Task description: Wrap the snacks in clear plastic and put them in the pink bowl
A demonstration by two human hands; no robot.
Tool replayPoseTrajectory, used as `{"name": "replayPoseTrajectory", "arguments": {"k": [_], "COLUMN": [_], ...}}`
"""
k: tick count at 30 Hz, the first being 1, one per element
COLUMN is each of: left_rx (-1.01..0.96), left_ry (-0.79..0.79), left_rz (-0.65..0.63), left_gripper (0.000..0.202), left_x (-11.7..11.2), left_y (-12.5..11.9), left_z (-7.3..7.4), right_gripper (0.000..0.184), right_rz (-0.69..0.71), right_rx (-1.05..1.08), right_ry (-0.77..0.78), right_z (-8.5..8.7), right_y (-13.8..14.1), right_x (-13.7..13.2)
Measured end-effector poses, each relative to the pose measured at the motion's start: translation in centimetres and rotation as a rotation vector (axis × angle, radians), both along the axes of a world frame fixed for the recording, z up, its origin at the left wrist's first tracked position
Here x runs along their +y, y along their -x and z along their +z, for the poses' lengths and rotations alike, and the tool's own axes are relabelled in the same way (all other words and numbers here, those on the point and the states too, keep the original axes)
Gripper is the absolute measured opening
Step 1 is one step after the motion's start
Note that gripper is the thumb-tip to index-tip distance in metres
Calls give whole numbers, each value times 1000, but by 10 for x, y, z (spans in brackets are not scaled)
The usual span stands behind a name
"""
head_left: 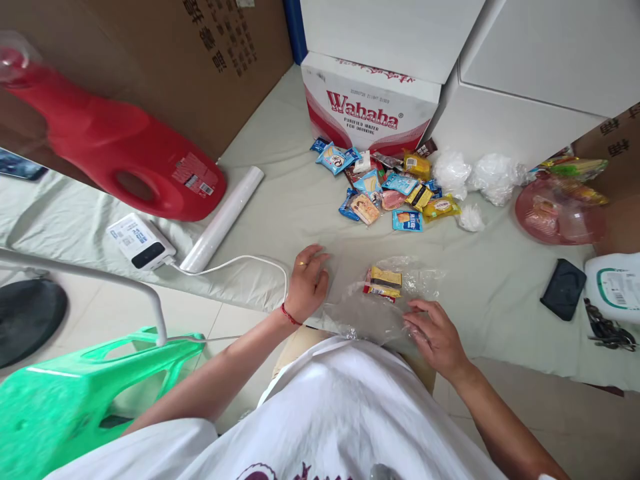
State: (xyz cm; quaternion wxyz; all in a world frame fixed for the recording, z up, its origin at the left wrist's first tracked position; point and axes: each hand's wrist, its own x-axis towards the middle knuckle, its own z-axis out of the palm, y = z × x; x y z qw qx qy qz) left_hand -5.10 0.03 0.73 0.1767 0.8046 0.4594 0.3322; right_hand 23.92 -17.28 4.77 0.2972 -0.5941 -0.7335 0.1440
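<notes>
A clear sheet of plastic film (370, 320) lies crumpled on the cloth near my lap. On it rest small snack packets in yellow and red wrappers (385, 281), with film bunched up beside them. My left hand (306, 285) is to the left of the film, its fingers loosely bent and apart, and nothing shows in it. To the right, my right hand (434, 335) has its fingers stretched toward the film's edge; whether the fingertips touch it I cannot tell. Farther back is a pile of wrapped snacks (385, 183) in blue, yellow and brown.
Behind the snacks stands a Wahaha carton (367, 110). White plastic-wrapped bundles (493, 177) and a pink bowl (560, 223) sit right of it. A film roll (223, 220), red jug (135, 160) and white cabled device (141, 243) are at left. A black wallet-like item (563, 289) lies right.
</notes>
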Motion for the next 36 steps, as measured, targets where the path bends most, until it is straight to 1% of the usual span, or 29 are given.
{"name": "replayPoseTrajectory", "arguments": {"k": [2, 4, 5, 6, 8, 10, 11, 12, 13, 15, 16, 17, 20, 23, 26, 27, 29, 31, 32, 33, 34, 36], "left_rx": [-69, -94, -84, -57, 21, 105, 150, 193, 230, 261, 242, 203, 91, 123, 152, 141, 100, 68, 65, 74, 99, 171], "left_ry": [30, 38, 39, 42, 57, 92, 116, 143, 169, 220, 241, 259, 313, 388, 411, 394, 308, 158, 70, -17, -96, -222], "left_rz": [14, -53, -101, -147, -211, -218, -202, -182, -165, -151, -151, -147, -92, -5, 137, 188, 262, 279, 251, 189, 90, -174], "left_gripper": [33, 36, 43, 55, 84, 103, 105, 100, 85, 39, 24, 22, 27, 28, 13, 16, 35, 49, 52, 53, 54, 57], "left_x": [-4, -9, -11, -14, -19, -23, -25, -26, -27, -25, -22, -17, 5, 30, 45, 47, 46, 40, 35, 30, 24, 11], "left_y": [-6, -14, -19, -24, -39, -54, -61, -67, -72, -75, -75, -72, -61, -49, -39, -36, -30, -21, -16, -11, -6, 3], "left_z": [15, 31, 37, 42, 48, 49, 48, 47, 46, 43, 41, 38, 26, 11, 2, 0, -1, -1, 0, 1, 3, 8], "right_gripper": [23, 25, 26, 26, 27, 27, 26, 26, 26, 27, 27, 27, 27, 31, 40, 43, 49, 51, 51, 50, 49, 47], "right_rz": [17, 35, 44, 51, 57, 60, 60, 62, 65, 69, 67, 65, 34, -34, -134, -176, -261, -324, -343, -354, -359, -362], "right_rx": [35, 39, 34, 28, 21, 24, 26, 28, 33, 52, 71, 98, 213, 348, 492, 538, 610, 654, 667, 675, 679, 682], "right_ry": [72, 105, 109, 110, 110, 114, 118, 122, 128, 141, 154, 173, 258, 372, 530, 575, 636, 669, 678, 685, 689, 700], "right_z": [11, 17, 19, 20, 22, 23, 23, 24, 25, 28, 29, 30, 34, 33, 24, 19, 9, 0, -4, -6, -8, -11], "right_y": [-5, -10, -12, -13, -13, -12, -11, -11, -11, -13, -15, -17, -22, -26, -28, -28, -27, -26, -26, -25, -25, -25], "right_x": [14, 26, 30, 33, 38, 40, 40, 40, 40, 40, 40, 41, 49, 64, 82, 87, 95, 101, 103, 104, 105, 105]}}
